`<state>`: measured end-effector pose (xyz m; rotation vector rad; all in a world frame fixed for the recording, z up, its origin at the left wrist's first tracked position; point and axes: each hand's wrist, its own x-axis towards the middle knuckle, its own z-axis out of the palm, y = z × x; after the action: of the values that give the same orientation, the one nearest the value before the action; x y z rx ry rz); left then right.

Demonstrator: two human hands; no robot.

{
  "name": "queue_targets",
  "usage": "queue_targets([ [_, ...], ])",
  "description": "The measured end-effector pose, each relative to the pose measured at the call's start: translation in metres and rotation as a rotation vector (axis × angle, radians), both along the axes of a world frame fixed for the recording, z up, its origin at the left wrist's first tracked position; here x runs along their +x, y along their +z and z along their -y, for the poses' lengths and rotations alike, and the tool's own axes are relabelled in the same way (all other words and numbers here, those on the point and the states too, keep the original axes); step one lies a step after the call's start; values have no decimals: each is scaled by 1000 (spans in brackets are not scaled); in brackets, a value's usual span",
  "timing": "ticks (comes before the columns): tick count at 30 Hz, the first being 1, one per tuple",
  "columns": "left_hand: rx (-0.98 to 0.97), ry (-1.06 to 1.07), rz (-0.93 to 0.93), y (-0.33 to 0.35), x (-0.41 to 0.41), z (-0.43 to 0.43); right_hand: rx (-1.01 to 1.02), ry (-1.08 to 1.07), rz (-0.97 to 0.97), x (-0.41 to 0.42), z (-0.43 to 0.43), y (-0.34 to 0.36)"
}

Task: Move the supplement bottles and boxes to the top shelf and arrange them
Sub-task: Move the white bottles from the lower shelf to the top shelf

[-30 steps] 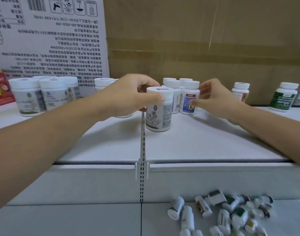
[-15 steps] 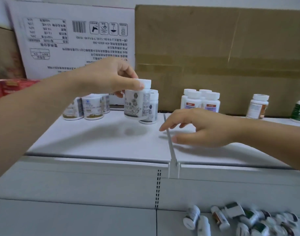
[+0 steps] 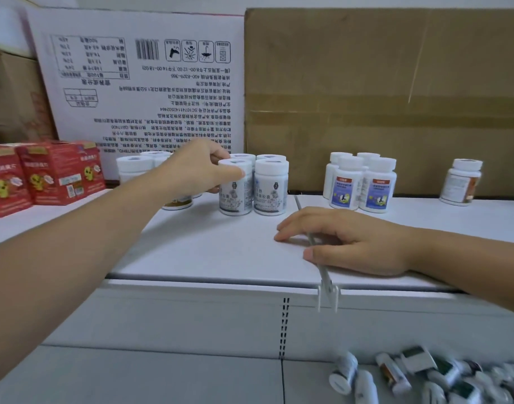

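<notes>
The left hand (image 3: 202, 170) pinches a grey-label bottle (image 3: 235, 193) by its white cap. The thumb lies across the cap's front and the fingers curl round the far side. The bottle is upright, its base level with the matching bottle (image 3: 269, 186) touching its right side, so it appears to be set on the top shelf (image 3: 209, 252). Holding it at the cap probably lets the person square it into the block without knocking its neighbours. Just behind the grip, the rear bottles (image 3: 271, 157) of the same kind make up a two-by-two group.

The left forearm reaches in long and nearly straight from the lower left. Right of the grip and nearer the camera, the right hand (image 3: 346, 240) lies palm down on the shelf. Its fingers are loose, slightly spread and hold nothing. It rests across the divider strip (image 3: 325, 275), likely as a brace.

Farther right stand a cluster of blue-label bottles (image 3: 362, 185) and a lone brown-label bottle (image 3: 461, 182). Left of the grip are white bottles (image 3: 133, 167), partly hidden by the hand, then red boxes (image 3: 46, 173).

Well below the grip, a blurred heap of loose bottles (image 3: 419, 374) lies tipped over on the lower shelf (image 3: 162, 380), seemingly waiting to go up.
</notes>
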<state>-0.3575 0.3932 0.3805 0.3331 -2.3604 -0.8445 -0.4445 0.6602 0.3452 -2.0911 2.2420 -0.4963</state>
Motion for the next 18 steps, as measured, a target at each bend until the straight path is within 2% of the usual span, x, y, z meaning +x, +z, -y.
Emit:
queue_targets([
  [3, 32, -13, -26, -4, -1, 1, 4, -5, -3, -1, 1, -1],
  [5, -2, 2, 22, -4, 2, 2, 7, -18, -15, 0, 1, 0],
  [9, -262, 150, 302, 11, 23, -4, 35, -77, -78, 7, 2, 6],
  [11, -411, 189, 424, 17, 43, -8, 62, -196, -91, 13, 0, 12],
  [14, -571, 112, 549, 17, 79, -11, 33, -366, -85, 32, -10, 19],
  [18, -615, -48, 591, 16, 128, -21, -15, -514, -139, 77, -37, 20],
])
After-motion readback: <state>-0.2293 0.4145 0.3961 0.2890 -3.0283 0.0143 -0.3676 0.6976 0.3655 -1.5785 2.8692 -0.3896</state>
